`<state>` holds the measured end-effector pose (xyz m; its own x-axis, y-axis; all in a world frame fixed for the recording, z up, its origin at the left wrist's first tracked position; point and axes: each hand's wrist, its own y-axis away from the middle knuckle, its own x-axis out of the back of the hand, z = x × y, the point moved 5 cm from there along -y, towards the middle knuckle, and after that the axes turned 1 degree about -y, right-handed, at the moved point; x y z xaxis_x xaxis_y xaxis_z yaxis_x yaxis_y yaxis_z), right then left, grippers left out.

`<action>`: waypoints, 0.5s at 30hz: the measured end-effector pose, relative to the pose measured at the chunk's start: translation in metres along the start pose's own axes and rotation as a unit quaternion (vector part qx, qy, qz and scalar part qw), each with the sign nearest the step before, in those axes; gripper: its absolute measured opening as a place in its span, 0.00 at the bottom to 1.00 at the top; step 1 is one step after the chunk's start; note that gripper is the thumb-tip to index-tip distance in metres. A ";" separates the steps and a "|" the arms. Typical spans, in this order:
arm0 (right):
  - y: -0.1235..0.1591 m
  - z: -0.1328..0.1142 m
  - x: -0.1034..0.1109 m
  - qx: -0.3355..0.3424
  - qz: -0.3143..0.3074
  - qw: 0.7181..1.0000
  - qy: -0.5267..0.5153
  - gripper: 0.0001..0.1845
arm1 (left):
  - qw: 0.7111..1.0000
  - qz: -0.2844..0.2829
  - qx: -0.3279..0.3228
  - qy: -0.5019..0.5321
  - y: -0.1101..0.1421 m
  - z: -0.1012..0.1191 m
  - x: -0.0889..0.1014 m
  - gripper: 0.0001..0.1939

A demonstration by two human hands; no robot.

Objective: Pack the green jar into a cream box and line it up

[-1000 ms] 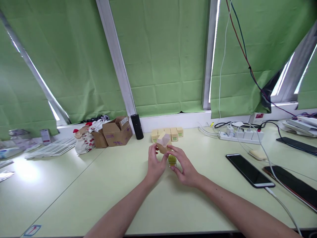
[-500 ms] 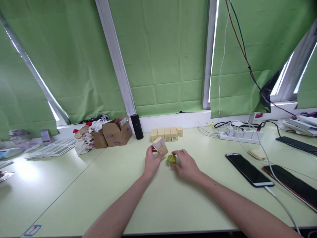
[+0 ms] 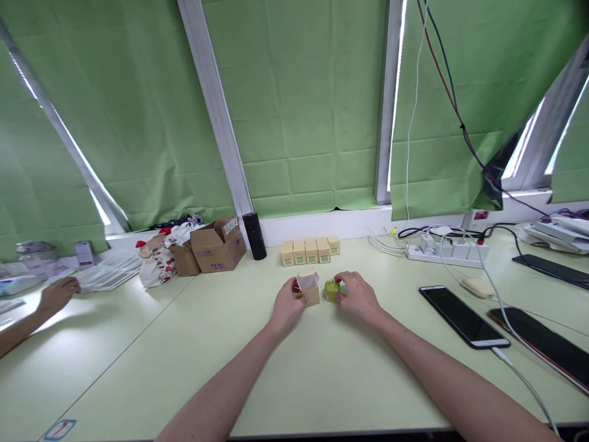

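A small tan carton point(image 3: 309, 289) with its top flaps open stands upright on the pale green table point(image 3: 294, 374). My left hand point(image 3: 286, 306) is closed round its left side. Just to its right sits a small green jar point(image 3: 331, 288), and my right hand point(image 3: 359, 295) grips it with fingers curled round its right side. Carton and jar stand close together, a small gap between them. A row of several closed tan cartons point(image 3: 309, 250) lines the back of the table, beyond both hands.
A black cylinder point(image 3: 254, 236), an open cardboard box point(image 3: 218, 245) and a printed bag point(image 3: 157, 261) stand at the back left. A power strip point(image 3: 448, 250) with cables and two phones point(image 3: 463, 317) lie to the right. Another person's hand point(image 3: 57, 293) rests far left.
The carton went from tilted in the air to upright on the table. The jar slid right and slightly back with my right hand. Another person's hand came into view at the left.
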<state>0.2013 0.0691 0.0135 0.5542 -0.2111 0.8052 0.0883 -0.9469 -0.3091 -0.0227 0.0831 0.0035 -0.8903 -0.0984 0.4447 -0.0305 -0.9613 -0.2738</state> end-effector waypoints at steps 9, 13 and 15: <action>0.001 0.000 -0.001 0.003 -0.001 1.000 -0.003 0.18 | 0.977 0.112 -0.172 0.058 0.005 0.023 0.020 0.07; 0.001 0.001 -0.002 0.014 0.008 1.000 -0.013 0.18 | 0.984 0.084 -0.146 0.057 0.002 0.024 0.018 0.10; 0.001 0.001 -0.002 0.017 0.013 1.000 -0.016 0.17 | 0.988 0.073 -0.114 0.073 0.001 0.021 0.015 0.14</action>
<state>0.2013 0.0690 0.0108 0.5824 -0.2264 0.7807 0.1023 -0.9324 -0.3468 -0.0268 0.0756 0.0282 -0.9482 -0.1777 0.2632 0.0165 -0.8553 -0.5179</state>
